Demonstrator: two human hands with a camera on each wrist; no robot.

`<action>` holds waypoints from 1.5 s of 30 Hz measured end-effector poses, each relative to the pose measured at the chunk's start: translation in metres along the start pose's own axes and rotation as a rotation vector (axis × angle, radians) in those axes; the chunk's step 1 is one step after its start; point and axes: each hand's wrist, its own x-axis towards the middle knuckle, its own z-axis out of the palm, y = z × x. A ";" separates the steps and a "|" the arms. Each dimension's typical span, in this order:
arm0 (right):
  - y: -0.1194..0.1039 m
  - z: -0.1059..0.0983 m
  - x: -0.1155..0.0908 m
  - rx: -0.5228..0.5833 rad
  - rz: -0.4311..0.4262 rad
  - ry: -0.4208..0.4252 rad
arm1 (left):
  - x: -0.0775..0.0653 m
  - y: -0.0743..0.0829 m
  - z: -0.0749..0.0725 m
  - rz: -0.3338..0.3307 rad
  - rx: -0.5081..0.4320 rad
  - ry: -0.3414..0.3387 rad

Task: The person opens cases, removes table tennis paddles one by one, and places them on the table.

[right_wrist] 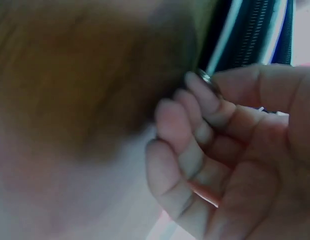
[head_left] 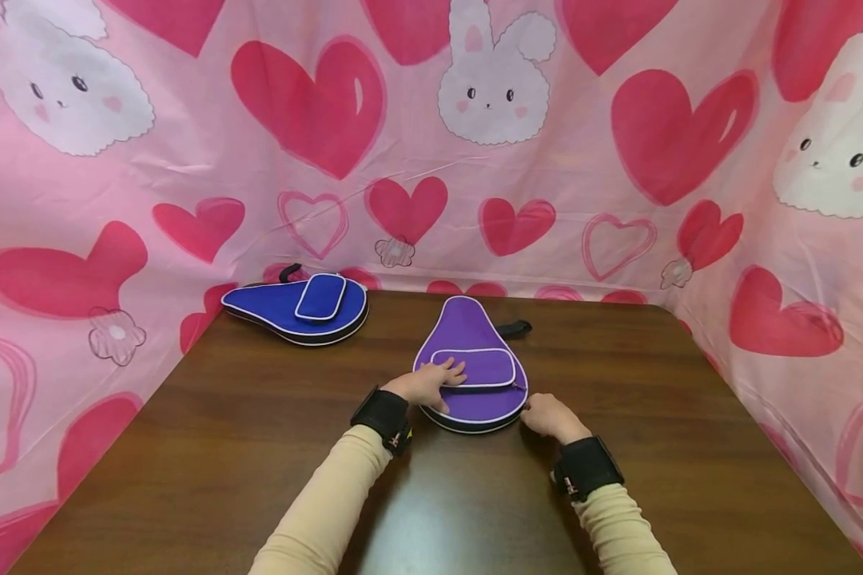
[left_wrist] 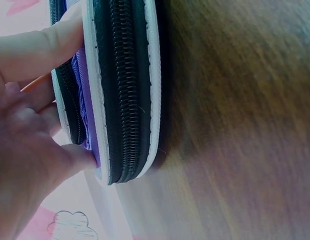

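Note:
A purple table tennis paddle case (head_left: 467, 327) with white piping lies on the table, its narrow end pointing away. My left hand (head_left: 427, 385) rests on its left side, fingers spread over the front pocket (head_left: 487, 367). In the left wrist view, the thumb and fingertips press the purple fabric above the black zipper (left_wrist: 126, 95) on the side wall. At the case's lower right edge, my right hand (head_left: 552, 417) pinches a small zipper pull (right_wrist: 207, 78) between thumb and index finger. Its other fingers are curled, and most of the pull is hidden.
A blue paddle case (head_left: 273, 303) lies at the table's back left corner. From the purple case a black strap (head_left: 514, 329) sticks out to the right. Pink cloth (head_left: 417, 160) with hearts and rabbits stands behind and beside the brown table (head_left: 259, 407).

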 end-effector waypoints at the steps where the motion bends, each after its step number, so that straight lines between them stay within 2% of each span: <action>1: -0.002 0.000 -0.001 0.003 -0.002 -0.010 | 0.000 0.000 0.000 -0.001 0.000 0.000; 4: -0.011 0.000 -0.007 -0.010 -0.022 -0.017 | -0.001 0.001 -0.001 -0.004 0.003 0.004; 11: -0.038 0.007 -0.020 -0.125 -0.074 -0.015 | -0.003 0.000 0.002 -0.014 0.009 0.016; 15: -0.046 0.010 -0.024 -0.092 -0.080 0.001 | -0.003 0.000 0.003 0.018 -0.010 0.039; 17: -0.044 0.012 -0.024 -0.047 -0.086 0.024 | -0.004 0.000 0.005 0.041 0.014 0.063; 21: -0.036 0.015 -0.022 0.071 -0.077 0.069 | -0.008 -0.001 0.010 0.070 0.122 0.139; 25: -0.028 0.017 -0.019 0.107 -0.057 0.117 | -0.008 0.006 0.016 0.027 0.225 0.183; 28: -0.023 0.015 -0.017 0.081 -0.030 0.156 | -0.007 0.015 0.020 -0.023 0.320 0.188; 32: -0.015 0.011 -0.014 0.066 0.021 0.144 | -0.003 0.029 0.024 -0.060 0.461 0.196; 36: -0.008 0.006 -0.008 0.045 0.051 0.123 | 0.003 0.046 0.030 -0.088 0.585 0.248; 42: 0.000 0.002 0.005 -0.069 0.069 0.203 | 0.014 0.071 0.048 -0.171 0.730 0.357; 45: 0.001 0.000 0.012 -0.107 0.076 0.226 | 0.018 0.079 0.055 -0.192 0.816 0.373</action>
